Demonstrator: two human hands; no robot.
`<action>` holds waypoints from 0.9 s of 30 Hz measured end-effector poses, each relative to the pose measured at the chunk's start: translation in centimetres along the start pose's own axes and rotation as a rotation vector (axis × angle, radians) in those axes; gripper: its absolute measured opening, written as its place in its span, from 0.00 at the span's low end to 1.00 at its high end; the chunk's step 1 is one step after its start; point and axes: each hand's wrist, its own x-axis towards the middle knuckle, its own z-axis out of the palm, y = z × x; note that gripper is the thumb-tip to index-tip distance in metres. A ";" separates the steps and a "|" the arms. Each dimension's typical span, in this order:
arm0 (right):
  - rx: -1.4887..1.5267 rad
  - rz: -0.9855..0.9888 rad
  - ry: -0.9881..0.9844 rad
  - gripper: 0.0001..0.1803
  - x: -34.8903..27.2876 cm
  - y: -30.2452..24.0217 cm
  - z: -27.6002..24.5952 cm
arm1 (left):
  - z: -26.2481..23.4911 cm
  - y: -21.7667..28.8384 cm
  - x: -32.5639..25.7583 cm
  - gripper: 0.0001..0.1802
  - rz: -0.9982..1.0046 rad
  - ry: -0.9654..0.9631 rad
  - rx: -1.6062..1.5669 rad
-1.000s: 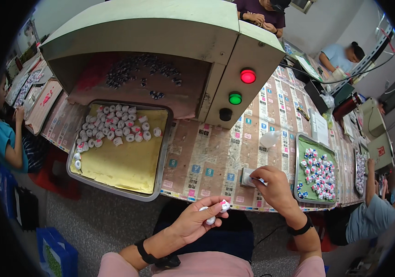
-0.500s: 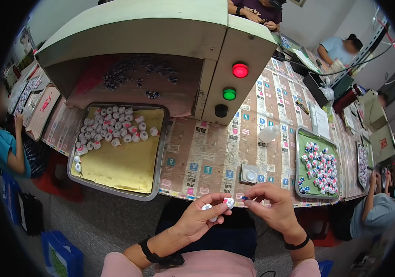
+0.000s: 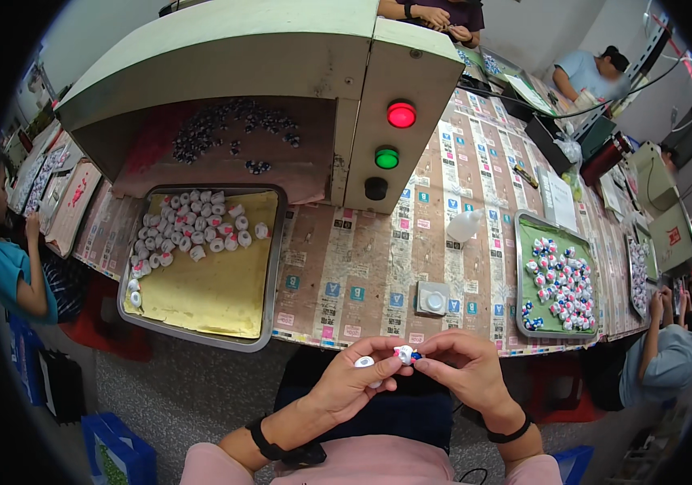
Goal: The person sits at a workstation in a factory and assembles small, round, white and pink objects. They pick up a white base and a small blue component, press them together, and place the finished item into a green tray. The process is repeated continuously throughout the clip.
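In front of my lap, at the table's near edge, my left hand pinches a small white figure piece with pink marks between thumb and forefinger. A second rounded white piece is tucked in the same hand's curled fingers. My right hand grips a tiny dark blue part with its fingertips, and that part meets the right side of the white piece. The fingers partly hide where the two join. To the left, a metal tray with yellow lining carries many similar white pieces.
A pale machine housing with red and green lights rises behind the left tray; blue parts lie inside its opening. A green-lined tray of white-and-blue pieces stands right. A squeeze bottle and small square container stand between. Other people sit around.
My right hand has moved left and brought the blue part up against the white piece. My left hand keeps its two white pieces. The view has shifted slightly.
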 end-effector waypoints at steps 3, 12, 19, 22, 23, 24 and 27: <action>0.042 0.028 -0.007 0.09 -0.2 0.2 0.2 | 0.0 -0.2 -0.1 0.14 0.013 0.029 0.007; 0.022 -0.058 0.091 0.09 -0.9 2.3 0.6 | 0.2 -0.3 0.3 0.12 0.046 0.062 0.194; -0.219 -0.158 0.149 0.09 -0.7 -0.8 -3.0 | 2.2 0.3 0.6 0.15 0.035 0.065 0.233; -0.124 -0.117 0.469 0.07 0.0 1.3 -8.0 | 0.9 0.9 0.7 0.14 0.044 0.039 0.046; -0.210 -0.072 0.558 0.07 0.2 1.4 -10.1 | 0.5 1.0 0.7 0.14 0.033 0.023 -0.054; -0.225 -0.047 0.634 0.07 0.5 2.7 -12.3 | 0.5 1.1 0.5 0.13 0.035 0.011 -0.065; -0.360 0.015 0.672 0.06 1.1 5.0 -16.7 | 1.5 1.1 -0.1 0.14 0.026 0.004 -0.077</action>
